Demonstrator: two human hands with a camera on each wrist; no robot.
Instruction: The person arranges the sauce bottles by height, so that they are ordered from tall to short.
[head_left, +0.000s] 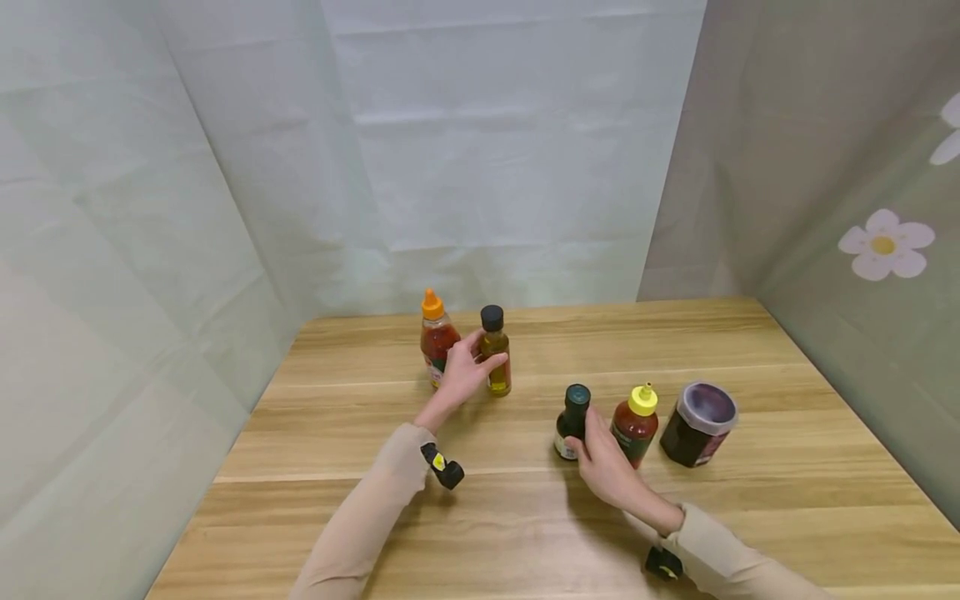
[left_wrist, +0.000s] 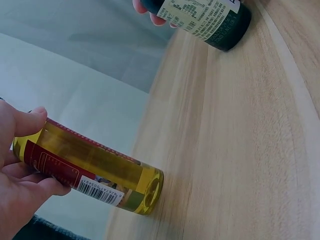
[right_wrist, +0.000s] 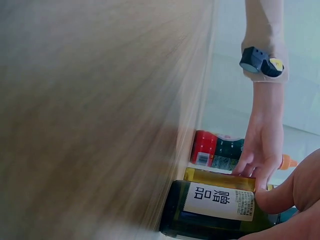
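Observation:
My left hand (head_left: 463,372) grips a slim bottle of yellow oil (head_left: 498,381) with a black cap, fingers and thumb around its upper body. In the left wrist view this oil bottle (left_wrist: 100,170) shows a red label and a barcode. With my right hand (head_left: 606,465) I hold a dark green glass bottle (head_left: 573,423) that has a dark cap and a pale label. The right wrist view shows that dark bottle (right_wrist: 215,207) close up, the thumb against its side. Whether either bottle's base touches the table is hard to tell.
Just left of the oil bottle stands a red sauce bottle (head_left: 438,340) with an orange cap. Right of my right hand are a red sauce bottle with a yellow nozzle cap (head_left: 634,429) and a dark jar with a translucent lid (head_left: 696,432). Cloth hangs behind the wooden table (head_left: 360,417).

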